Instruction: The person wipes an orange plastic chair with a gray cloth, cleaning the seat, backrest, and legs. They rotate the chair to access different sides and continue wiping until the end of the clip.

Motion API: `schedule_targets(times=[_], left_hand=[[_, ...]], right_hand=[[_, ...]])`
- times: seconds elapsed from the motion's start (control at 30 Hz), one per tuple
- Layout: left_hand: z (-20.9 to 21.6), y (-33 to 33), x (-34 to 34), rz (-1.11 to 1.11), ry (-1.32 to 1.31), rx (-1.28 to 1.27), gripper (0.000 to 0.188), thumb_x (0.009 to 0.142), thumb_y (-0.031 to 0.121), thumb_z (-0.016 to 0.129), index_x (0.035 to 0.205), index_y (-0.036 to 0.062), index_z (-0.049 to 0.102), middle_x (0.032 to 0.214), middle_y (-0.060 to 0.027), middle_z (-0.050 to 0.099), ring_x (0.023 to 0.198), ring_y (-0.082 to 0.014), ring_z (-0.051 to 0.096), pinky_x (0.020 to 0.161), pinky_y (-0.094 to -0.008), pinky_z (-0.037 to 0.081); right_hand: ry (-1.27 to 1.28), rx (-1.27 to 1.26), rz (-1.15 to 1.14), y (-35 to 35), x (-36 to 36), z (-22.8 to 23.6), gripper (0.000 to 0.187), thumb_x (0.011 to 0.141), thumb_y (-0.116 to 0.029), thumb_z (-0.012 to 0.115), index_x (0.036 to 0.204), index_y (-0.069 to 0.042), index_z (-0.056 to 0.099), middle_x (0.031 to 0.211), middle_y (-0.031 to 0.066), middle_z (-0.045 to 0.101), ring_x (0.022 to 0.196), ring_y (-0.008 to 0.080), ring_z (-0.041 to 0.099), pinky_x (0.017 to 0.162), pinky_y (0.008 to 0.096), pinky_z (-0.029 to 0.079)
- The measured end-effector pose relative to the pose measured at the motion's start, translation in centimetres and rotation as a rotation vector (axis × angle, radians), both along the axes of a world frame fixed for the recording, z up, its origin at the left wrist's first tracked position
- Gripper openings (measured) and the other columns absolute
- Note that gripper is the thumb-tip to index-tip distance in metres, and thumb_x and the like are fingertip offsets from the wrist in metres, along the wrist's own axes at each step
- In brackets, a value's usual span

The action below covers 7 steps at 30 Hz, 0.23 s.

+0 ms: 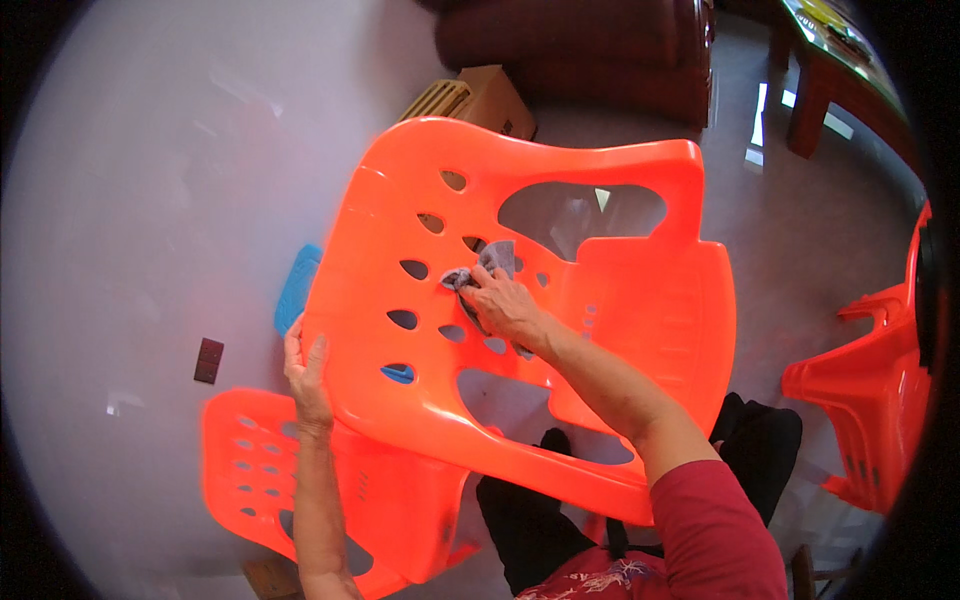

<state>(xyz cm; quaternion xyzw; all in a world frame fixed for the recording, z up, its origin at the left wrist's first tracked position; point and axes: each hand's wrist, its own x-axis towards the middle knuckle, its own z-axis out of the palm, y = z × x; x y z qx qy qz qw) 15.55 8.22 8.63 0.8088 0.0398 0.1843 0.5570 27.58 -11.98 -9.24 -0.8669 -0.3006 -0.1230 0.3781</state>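
An orange plastic armchair (345, 270) lies tipped in front of me, its backrest with teardrop holes facing up. My left hand (310, 380) is closed on the outer edge of that backrest, thumb on top. Against the holed panel, my right hand (508, 308) presses a crumpled grey cloth (497, 258), its fingers bunched round it. Part of the cloth hangs below the hand, partly hidden by the wrist. Beyond the backrest's edge, next to my left hand, a blue object (296, 288) shows; more blue is visible through a hole.
A second orange chair (395, 490) stands under my left forearm. More orange plastic seating (870, 390) is at the right. Behind are a cardboard box (500, 100), a dark red sofa (570, 55) and a glass-topped wooden table (815, 95). A small dark rectangular plate (208, 360) is at the left.
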Motion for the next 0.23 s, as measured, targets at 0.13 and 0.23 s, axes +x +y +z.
schedule_targets(times=[0.13,0.23], left_hand=[[-0.1,-0.2,0.2,0.014,0.008,0.027,0.045,0.091,0.018,0.054,0.13,-0.0014,0.04,0.124,-0.0101,0.049,0.114,-0.0173,0.047,0.098,-0.0307,0.039],[-0.2,0.5,0.0,0.015,-0.001,0.075,0.048,0.09,0.019,0.056,0.131,-0.0016,0.039,0.128,-0.0106,0.046,0.115,-0.0177,0.047,0.1,-0.0317,0.036]], right_hand=[[0.053,0.288,-0.099,0.5,-1.6,-2.1,0.025,0.078,-0.008,0.056,0.103,-0.01,0.06,0.103,0.0109,0.05,0.09,0.0334,0.055,0.068,0.0441,0.051],[0.104,0.451,-0.129,1.2,-3.0,-2.5,0.027,0.079,-0.009,0.057,0.105,-0.01,0.059,0.104,0.0109,0.05,0.092,0.0344,0.055,0.071,0.0442,0.051]])
